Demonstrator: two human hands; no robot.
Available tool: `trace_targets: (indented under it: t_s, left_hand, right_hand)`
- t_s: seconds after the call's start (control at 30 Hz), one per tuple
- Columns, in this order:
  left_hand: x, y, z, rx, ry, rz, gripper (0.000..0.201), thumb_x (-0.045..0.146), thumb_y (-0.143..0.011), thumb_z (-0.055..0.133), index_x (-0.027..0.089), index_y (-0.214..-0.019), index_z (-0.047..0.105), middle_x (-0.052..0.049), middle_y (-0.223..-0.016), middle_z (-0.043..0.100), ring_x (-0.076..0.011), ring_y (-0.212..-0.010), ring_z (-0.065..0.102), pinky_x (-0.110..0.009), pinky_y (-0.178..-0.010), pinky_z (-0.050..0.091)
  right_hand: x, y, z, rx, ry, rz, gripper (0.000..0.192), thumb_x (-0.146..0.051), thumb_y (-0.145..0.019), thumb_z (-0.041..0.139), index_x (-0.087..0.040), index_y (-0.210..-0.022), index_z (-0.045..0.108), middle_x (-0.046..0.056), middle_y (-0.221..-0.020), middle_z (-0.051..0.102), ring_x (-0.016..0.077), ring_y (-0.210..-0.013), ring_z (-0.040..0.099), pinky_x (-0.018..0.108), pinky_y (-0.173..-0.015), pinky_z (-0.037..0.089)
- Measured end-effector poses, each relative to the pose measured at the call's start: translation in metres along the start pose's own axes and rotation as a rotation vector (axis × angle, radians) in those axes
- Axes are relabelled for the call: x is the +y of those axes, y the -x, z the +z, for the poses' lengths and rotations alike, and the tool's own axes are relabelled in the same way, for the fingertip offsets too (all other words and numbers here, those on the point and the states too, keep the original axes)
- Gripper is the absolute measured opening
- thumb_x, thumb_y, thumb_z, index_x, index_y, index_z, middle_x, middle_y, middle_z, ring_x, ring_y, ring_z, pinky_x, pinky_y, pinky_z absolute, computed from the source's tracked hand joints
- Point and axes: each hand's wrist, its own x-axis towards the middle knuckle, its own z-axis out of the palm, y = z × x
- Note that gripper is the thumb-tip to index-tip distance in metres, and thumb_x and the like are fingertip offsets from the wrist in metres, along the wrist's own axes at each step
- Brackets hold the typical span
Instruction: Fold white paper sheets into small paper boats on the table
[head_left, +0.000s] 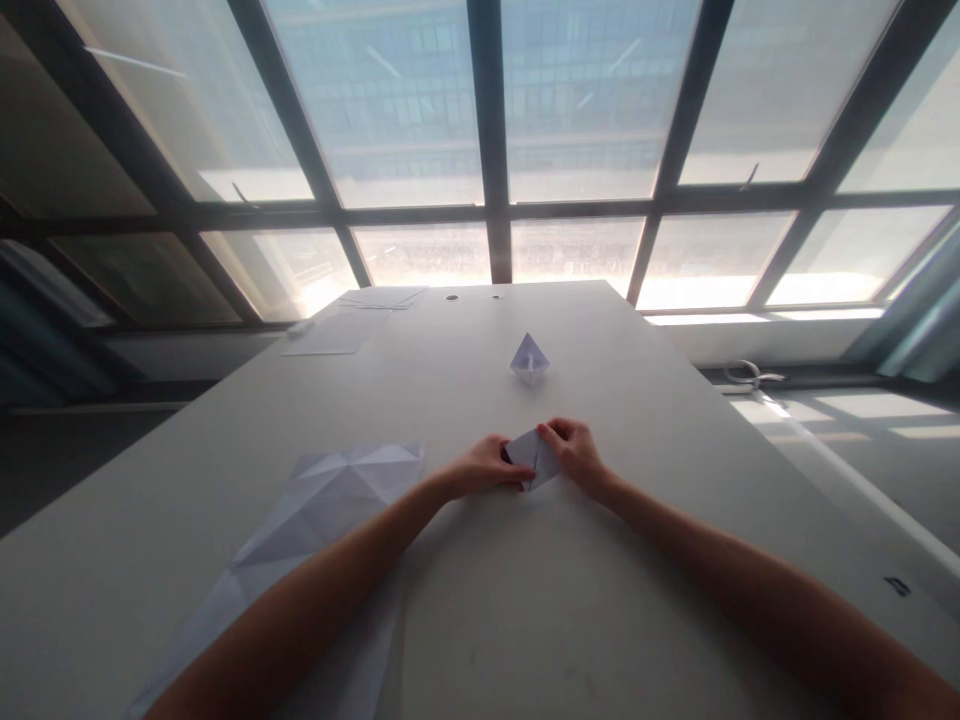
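Note:
A small folded piece of white paper (543, 462) is held between both hands, just above the white table or resting on it; I cannot tell which. My left hand (489, 465) pinches its left side, the thumb lying across its lower part. My right hand (576, 452) grips the upper right edge between thumb and fingers. A dark line or gap runs down the paper's middle. Beyond my hands stands a folded paper boat (529, 360) with a pointed peak. Under and beside my left forearm lies a large creased sheet of paper (330, 500).
The white table (637, 600) narrows away toward a row of windows (570, 100). Flat paper sheets (330, 333) lie at its far left. A small dark mark (896, 586) shows near the right edge. A white ring-shaped object (742, 373) is beyond the table on the right.

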Motion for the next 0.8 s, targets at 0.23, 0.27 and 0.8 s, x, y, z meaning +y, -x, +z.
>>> trace_targets:
  t_s: [0.23,0.27,0.8]
  left_hand:
    - [0.003,0.001,0.004,0.069,0.110,0.084,0.037,0.043,-0.070,0.077,0.009,-0.084,0.068,-0.003,-0.073,0.064,-0.0125,-0.062,0.055,-0.022,-0.057,0.039]
    - [0.003,0.000,0.005,0.098,0.114,0.099,0.039,0.044,-0.072,0.076,0.009,-0.086,0.068,-0.003,-0.073,0.064,-0.0124,-0.063,0.054,-0.022,-0.057,0.038]
    - [-0.010,-0.009,0.012,0.450,-0.014,0.177,0.054,0.067,-0.083,0.052,0.015,-0.070,0.054,0.005,-0.054,0.042,-0.0076,-0.044,0.038,-0.018,-0.039,0.026]
  right_hand:
    - [-0.001,-0.001,-0.002,0.112,-0.041,0.021,0.039,-0.054,-0.078,0.061,-0.018,-0.064,0.056,-0.003,-0.058,0.045,0.0119,-0.055,0.038,0.024,-0.049,0.028]
    - [-0.001,-0.001,-0.002,0.106,-0.051,0.025,0.039,-0.053,-0.078,0.062,-0.018,-0.064,0.056,-0.003,-0.058,0.046,0.0119,-0.055,0.038,0.024,-0.049,0.029]
    - [0.010,0.003,0.007,-0.253,0.151,-0.087,0.044,-0.052,-0.090,0.045,-0.020,-0.061,0.043,-0.004,-0.055,0.037,0.0103,-0.053,0.032,0.024,-0.048,0.021]
